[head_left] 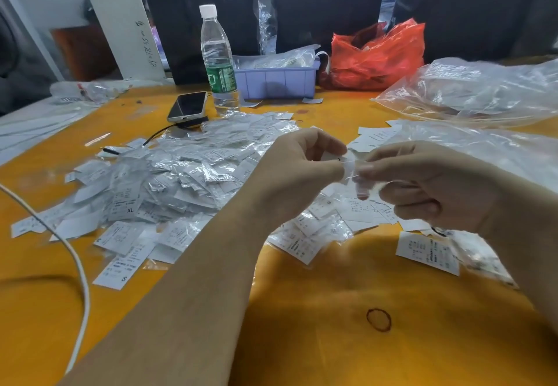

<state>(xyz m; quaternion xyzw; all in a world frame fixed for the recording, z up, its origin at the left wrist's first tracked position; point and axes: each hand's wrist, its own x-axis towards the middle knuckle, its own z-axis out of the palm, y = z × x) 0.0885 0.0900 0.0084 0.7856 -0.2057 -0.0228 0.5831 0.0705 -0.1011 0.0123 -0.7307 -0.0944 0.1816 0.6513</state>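
Head view: my left hand [299,171] pinched a small white label [330,156] and my right hand [428,186] pinched a little clear bag [363,187], both above the orange table [317,310], near the bagged-label pile [181,174]. Risk: the thin film could slip or crumple, so the label might miss the opening.

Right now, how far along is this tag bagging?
Done, it seems: the big pile of bagged tags on the left. In hand: left hand and right hand pinch one tag and a small clear bag. Left: loose tags beneath the hands.
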